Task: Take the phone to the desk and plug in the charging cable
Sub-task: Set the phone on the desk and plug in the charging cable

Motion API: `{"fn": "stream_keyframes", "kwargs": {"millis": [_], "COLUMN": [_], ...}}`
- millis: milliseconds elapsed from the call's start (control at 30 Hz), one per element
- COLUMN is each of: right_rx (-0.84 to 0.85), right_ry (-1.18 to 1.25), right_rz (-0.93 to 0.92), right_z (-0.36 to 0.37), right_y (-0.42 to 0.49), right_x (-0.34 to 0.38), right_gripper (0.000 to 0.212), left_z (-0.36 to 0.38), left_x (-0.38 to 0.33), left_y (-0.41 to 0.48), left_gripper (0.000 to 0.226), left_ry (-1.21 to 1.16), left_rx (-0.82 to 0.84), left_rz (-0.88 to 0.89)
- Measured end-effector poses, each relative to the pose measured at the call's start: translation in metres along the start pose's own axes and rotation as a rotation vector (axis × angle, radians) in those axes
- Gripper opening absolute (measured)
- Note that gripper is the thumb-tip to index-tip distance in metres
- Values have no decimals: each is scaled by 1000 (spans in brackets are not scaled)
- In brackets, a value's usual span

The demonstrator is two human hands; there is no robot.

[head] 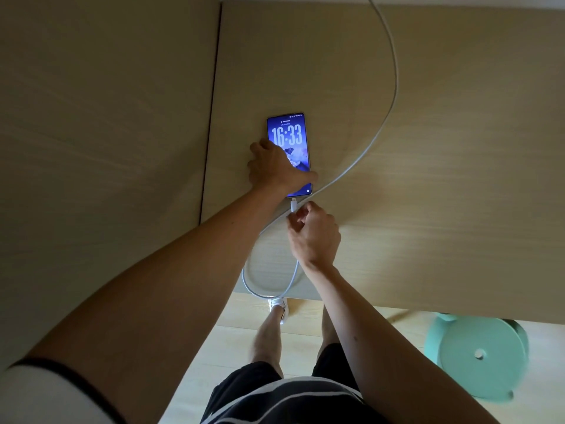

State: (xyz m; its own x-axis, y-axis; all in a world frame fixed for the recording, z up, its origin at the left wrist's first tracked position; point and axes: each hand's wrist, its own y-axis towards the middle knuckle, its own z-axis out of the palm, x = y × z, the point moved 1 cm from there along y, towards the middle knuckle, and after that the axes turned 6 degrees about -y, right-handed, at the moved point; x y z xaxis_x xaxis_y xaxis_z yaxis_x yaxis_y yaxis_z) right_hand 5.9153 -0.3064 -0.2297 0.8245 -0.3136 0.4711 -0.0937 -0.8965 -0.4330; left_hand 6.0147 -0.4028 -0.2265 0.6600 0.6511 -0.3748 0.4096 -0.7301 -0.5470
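Standing at the near edge of the pale wooden worktop (428, 148), the person has a mint-green stool (480, 359) on the floor to their right. A white charging cable (394, 87) loops over that edge, runs up into the right hand (315, 234), which pinches it just behind the plug, then crosses itself and sweeps away to the far side. The plug sits in the phone's bottom port. The phone (289, 139) lies flat, lit screen up, showing 16:33, with the left hand (272, 166) closed over its lower part.

phone (289, 139): flat on desk (428, 148)
cable (394, 87): on desk, right of phone
stool (477, 359): right, below desk edge
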Motion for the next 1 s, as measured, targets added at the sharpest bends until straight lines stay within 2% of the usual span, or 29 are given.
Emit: {"fn": "stream_keyframes", "kwargs": {"millis": [600, 867, 1000], "right_rx": [22, 48, 51], "right_ry": [-97, -112, -123], "right_rz": [-101, -93, -78], "right_z": [-9, -2, 2], "right_y": [10, 14, 16], "right_x": [3, 9, 10], "right_gripper": [19, 21, 22], "left_z": [-2, 2, 3], "left_x": [-6, -4, -3], "left_y": [0, 2, 2], "left_gripper": [115, 100, 76], "left_ry": [19, 151, 177], "left_rx": [29, -12, -34], "left_rz": [-38, 14, 67]}}
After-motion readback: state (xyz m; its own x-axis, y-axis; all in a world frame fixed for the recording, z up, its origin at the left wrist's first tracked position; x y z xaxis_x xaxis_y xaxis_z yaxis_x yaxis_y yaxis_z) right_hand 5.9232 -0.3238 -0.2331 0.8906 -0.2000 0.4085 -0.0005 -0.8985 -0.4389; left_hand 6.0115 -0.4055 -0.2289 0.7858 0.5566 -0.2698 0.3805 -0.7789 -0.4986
